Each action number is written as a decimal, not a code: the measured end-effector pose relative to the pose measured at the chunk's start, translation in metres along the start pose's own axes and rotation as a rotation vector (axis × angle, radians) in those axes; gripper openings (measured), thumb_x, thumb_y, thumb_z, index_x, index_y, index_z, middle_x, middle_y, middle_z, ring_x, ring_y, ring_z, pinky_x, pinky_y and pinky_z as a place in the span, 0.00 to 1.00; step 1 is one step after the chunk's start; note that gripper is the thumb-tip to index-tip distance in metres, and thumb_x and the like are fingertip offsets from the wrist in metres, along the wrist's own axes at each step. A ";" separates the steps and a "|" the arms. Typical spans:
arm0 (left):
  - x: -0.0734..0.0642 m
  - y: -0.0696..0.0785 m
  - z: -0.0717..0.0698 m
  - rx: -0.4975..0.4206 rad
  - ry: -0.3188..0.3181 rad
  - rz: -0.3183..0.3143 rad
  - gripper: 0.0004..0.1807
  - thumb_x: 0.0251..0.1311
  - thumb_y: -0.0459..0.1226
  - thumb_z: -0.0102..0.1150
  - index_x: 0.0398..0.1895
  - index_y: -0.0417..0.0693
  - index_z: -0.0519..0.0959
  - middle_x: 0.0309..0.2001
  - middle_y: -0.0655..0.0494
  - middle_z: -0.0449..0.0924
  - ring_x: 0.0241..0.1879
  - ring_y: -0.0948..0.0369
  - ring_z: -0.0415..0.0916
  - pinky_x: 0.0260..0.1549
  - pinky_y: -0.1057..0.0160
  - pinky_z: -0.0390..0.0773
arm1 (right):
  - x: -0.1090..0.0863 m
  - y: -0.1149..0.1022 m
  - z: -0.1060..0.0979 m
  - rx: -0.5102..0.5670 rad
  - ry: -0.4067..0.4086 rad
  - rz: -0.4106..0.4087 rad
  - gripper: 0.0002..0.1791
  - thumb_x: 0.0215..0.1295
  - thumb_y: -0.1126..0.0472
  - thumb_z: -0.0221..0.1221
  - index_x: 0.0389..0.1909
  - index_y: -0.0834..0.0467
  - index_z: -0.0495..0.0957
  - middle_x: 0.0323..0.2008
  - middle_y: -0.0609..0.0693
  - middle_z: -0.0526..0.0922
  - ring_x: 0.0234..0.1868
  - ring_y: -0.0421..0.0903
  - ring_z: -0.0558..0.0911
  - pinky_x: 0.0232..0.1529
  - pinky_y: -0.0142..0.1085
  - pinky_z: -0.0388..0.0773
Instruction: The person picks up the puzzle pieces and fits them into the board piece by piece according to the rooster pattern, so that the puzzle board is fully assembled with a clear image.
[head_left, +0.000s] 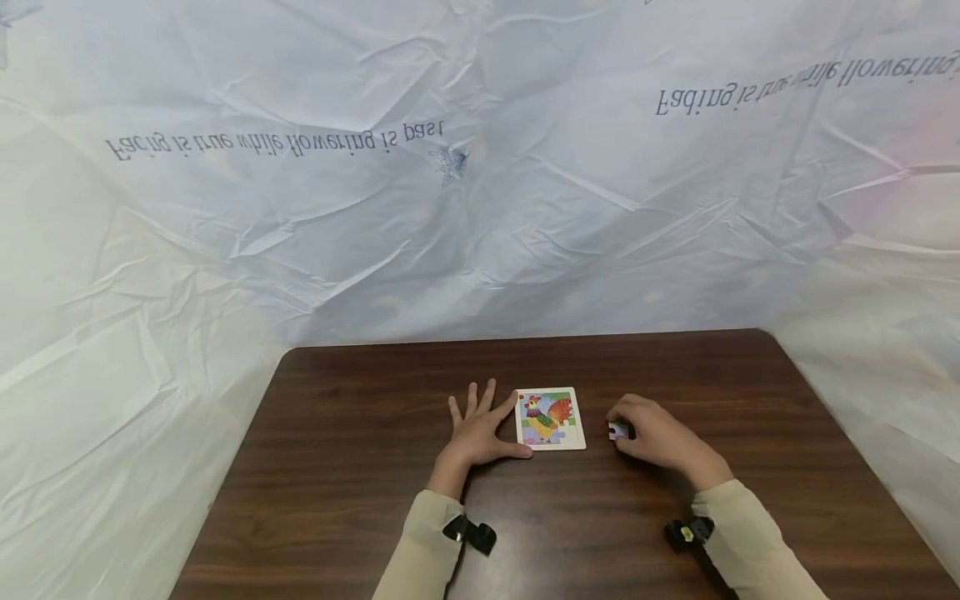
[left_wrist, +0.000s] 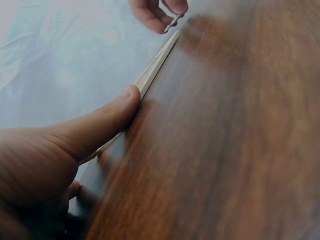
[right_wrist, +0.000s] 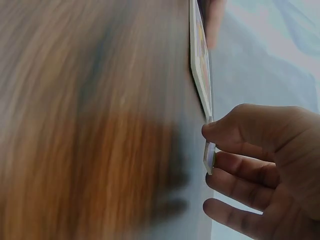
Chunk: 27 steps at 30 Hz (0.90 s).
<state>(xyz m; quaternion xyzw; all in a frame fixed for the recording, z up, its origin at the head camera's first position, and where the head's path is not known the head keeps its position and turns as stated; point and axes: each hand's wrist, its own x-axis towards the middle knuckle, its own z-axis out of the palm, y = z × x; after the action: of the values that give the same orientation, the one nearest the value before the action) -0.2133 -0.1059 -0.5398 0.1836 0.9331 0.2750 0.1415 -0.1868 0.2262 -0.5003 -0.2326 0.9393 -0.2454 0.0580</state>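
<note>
A small jigsaw puzzle board [head_left: 550, 418] with a white frame and a rooster picture lies flat on the table, with a pale gap in the picture at its lower right. My left hand [head_left: 476, 433] rests at its left side, fingers spread and straight; the thumb touches the near edge and the forefinger reaches the upper left corner. To the right of the board, my right hand [head_left: 660, 433] pinches a purple puzzle piece [head_left: 618, 431] between thumb and fingers. In the right wrist view this piece [right_wrist: 209, 157] stands out from the fingertips, its thin edge showing.
The dark brown wooden table [head_left: 360, 517] has rounded far corners. A wrinkled white sheet with printed lettering [head_left: 525, 208] hangs behind it and along both sides. Each sleeve cuff carries a black wrist camera, one on the left [head_left: 471, 533], one on the right [head_left: 687, 533].
</note>
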 end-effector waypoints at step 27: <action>-0.002 -0.001 0.001 0.010 -0.001 0.007 0.59 0.54 0.66 0.74 0.86 0.64 0.56 0.87 0.47 0.34 0.83 0.38 0.21 0.71 0.26 0.19 | 0.044 -0.046 0.025 -0.001 -0.108 -0.091 0.11 0.65 0.67 0.70 0.47 0.59 0.87 0.49 0.50 0.82 0.46 0.46 0.82 0.45 0.45 0.82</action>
<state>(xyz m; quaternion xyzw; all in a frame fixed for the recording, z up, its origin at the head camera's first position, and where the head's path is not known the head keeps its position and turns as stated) -0.2118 -0.1072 -0.5406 0.1879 0.9338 0.2705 0.1402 -0.2008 0.1593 -0.4996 -0.2878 0.9234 -0.2346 0.0973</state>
